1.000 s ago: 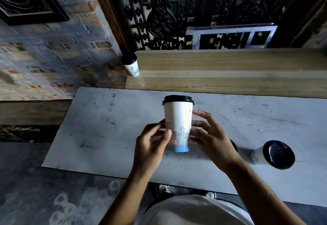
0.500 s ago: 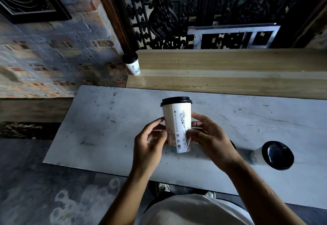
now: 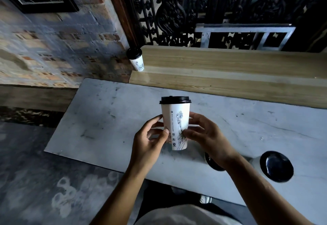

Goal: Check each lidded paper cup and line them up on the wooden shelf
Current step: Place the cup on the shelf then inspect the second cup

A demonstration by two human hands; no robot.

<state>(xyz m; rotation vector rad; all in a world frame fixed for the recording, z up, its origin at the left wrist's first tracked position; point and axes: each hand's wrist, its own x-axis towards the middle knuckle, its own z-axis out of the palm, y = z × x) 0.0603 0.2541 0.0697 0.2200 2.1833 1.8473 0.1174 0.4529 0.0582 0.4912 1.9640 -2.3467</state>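
Closest to me, my left hand (image 3: 150, 139) and right hand (image 3: 205, 136) are both closed lightly around the lower half of one lidded paper cup (image 3: 177, 125), fingertips on either side, holding it upright just above the grey tabletop (image 3: 99, 122). A second ago the side facing me showed a blue band and a building sketch; now I see a column of small printed symbols and a line-drawn figure, so I've been turning the cup in my fingers. I read that as the check in progress: the black lid (image 3: 175, 100) looks seated level all round, and the wall shows no dent that I can make out.

Just behind my right wrist a second cup (image 3: 212, 163) is mostly hidden, only a dark lid edge showing. Further right a third cup (image 3: 272, 166) seems to lie on its side on the tabletop, lid towards me. Both are unchecked, as far as I can judge.

Beyond the tabletop runs the wooden shelf (image 3: 230, 69), with one cup already placed (image 3: 136, 60) at its far left end, upright against the brick wall (image 3: 62, 47). My judgement is that the cup in hand goes beside it next, starting the line.
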